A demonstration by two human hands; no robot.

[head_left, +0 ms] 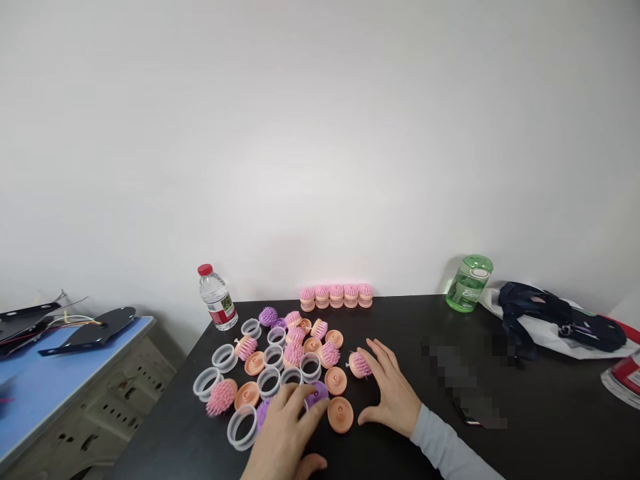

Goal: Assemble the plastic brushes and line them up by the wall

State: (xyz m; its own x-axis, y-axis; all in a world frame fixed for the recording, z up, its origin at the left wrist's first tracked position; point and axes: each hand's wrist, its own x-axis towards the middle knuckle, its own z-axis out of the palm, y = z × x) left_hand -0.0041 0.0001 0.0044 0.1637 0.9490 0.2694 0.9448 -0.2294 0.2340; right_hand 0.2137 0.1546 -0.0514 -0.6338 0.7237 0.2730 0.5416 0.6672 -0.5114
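My left hand [289, 427] reaches over the near part of a cluster of brush parts, its fingers apart. Under and beside its fingertips lie a purple round cap [316, 395] and a clear plastic ring [243, 427]; its palm hides some parts. To the right, my right hand [393, 393] is spread, thumb away from the fingers. Close to its fingertips, a pink-bristled brush head [359, 365] lies tipped on its side; I cannot tell whether they touch. Between the hands sits a peach round cap [341, 415] with a central knob, and another peach cap [335, 381] lies behind it.
A row of several pink brushes [337, 296] stands upright by the wall. A water bottle [218, 297] is at the black table's [400, 320] back left. A green container [469, 283] and dark blue strapped item [555, 313] are at right. A blue-topped table [75, 373] stands left.
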